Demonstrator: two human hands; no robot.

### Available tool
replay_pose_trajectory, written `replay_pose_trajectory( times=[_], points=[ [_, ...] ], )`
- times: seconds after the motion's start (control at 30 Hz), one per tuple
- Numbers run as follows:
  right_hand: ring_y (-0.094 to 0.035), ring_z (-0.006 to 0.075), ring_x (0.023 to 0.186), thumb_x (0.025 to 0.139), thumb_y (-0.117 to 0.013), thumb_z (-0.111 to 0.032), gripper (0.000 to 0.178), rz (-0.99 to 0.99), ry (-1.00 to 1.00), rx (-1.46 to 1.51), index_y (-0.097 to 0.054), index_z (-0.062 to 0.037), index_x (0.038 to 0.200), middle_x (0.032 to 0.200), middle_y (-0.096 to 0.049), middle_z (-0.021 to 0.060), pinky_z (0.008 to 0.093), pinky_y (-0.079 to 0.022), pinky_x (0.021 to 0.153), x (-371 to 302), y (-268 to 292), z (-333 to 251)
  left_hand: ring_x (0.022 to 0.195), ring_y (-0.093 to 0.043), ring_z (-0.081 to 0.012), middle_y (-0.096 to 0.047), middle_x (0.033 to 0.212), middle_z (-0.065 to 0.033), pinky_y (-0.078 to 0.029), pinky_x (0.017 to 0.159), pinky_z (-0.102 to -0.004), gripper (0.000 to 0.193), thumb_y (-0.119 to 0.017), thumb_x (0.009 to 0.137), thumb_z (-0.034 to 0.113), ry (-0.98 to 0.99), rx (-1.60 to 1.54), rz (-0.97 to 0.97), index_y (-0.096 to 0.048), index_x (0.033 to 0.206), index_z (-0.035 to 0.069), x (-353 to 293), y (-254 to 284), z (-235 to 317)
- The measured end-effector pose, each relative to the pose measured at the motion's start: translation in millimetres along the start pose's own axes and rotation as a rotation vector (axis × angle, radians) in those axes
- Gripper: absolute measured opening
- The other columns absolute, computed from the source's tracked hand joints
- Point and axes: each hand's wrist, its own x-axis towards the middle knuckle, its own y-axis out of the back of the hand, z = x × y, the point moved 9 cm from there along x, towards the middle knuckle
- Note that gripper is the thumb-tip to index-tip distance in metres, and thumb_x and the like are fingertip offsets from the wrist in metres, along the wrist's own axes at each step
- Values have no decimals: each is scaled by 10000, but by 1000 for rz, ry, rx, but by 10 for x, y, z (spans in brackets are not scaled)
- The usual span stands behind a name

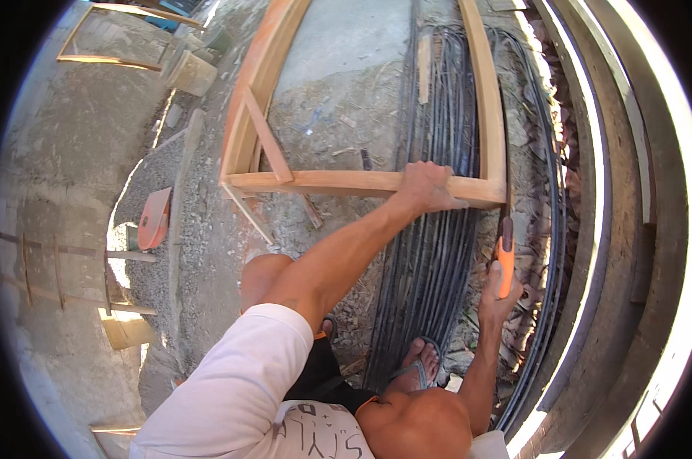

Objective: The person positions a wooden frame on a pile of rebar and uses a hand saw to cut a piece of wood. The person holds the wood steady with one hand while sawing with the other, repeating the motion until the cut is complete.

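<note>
My left hand (428, 187) is closed over the near rail of a wooden frame (331, 180), close to its right corner. The fingers wrap the top of the rail. A short diagonal brace (268, 136) crosses the frame's near left corner. In my right hand (499, 294) is the orange handle of a handsaw (505, 256). Its thin dark blade is seen almost edge-on and points away from me, beside the frame's right corner. Whether the teeth touch the wood I cannot tell.
Long dark metal bars (430, 283) lie bundled under the frame and beside my foot. Bent black rods (556, 183) run along the right, next to a wall edge (591, 153). Leftward are gravel (143, 187), a red-orange panel (155, 219), a bucket (193, 73) and another wooden frame (109, 60).
</note>
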Motion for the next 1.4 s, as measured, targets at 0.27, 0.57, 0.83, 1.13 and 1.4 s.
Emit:
replay_pose_trajectory(
  times=[0.27,0.57,0.83,1.13,1.4],
  points=[
    [-701,289,591,989,-603,-340,457,-91,14,-322,-755,31,1210,712,-661,155,373,-537,611,-1962,936,60,819,-785,-332,-794,851,-144,-613,772,-456,729,-821,699,733,36,45,8,-812,1076,110,-14,74,44],
    [-426,101,575,1069,-623,-227,349,-27,-25,-56,-596,3,808,632,-484,-2,332,-339,526,-350,86,118,862,-791,-343,-800,881,-155,-631,823,-484,789,-818,695,746,-12,12,72,-811,1135,90,8,30,-30],
    [-559,167,523,1062,-535,-375,531,-107,19,-381,-732,63,1287,646,-558,100,339,-438,527,-1988,800,306,876,-787,-328,-799,909,-159,-622,820,-456,730,-805,716,733,10,1,36,-809,1025,71,-50,-22,-55],
    [-432,119,566,1055,-644,-244,344,-57,-12,-84,-614,14,828,612,-468,31,360,-331,511,-692,286,496,783,-787,-317,-786,814,-149,-633,765,-462,744,-831,686,722,-17,-1,79,-815,1040,68,-36,-9,-103],
    [-517,161,521,1062,-565,-296,392,-49,122,-197,-738,52,1110,632,-524,65,347,-383,510,-1446,604,571,846,-790,-320,-797,892,-158,-633,793,-447,754,-798,709,760,14,-8,15,-810,1026,76,-20,2,-35]
  ],
)
